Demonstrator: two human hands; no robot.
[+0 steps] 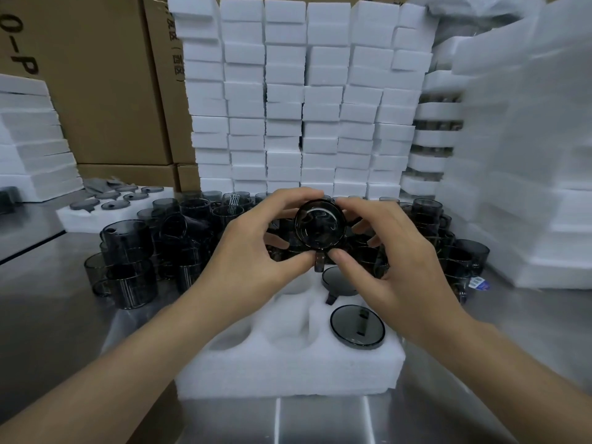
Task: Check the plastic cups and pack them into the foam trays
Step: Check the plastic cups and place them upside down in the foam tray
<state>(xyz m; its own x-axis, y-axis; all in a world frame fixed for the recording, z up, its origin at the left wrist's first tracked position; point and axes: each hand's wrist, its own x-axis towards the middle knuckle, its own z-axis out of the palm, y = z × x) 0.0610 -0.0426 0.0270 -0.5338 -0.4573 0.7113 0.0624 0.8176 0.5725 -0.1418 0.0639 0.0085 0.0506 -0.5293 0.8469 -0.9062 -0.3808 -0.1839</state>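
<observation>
Table (64,331), steel: open room lay lower left and lower right. Stacked foam (285,91): walled upper centre and right edge. Foam tray (288,370), lower centre: seated cups (357,326) at right, left pockets free. Loose cups (128,251): heaped mid-frame. Left hand (253,251), right hand (400,261): fingers curled, pinching the held cup (320,227), end-on above the tray. Advice: turn slowly, lower straight into a free pocket

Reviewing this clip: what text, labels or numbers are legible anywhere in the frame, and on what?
"0-P": large black print, sideways and cut off, on the left cardboard box.
Characters on the middle cardboard box: too blurred to read.
Blue and white label by the loose cups: too small to read.
</observation>
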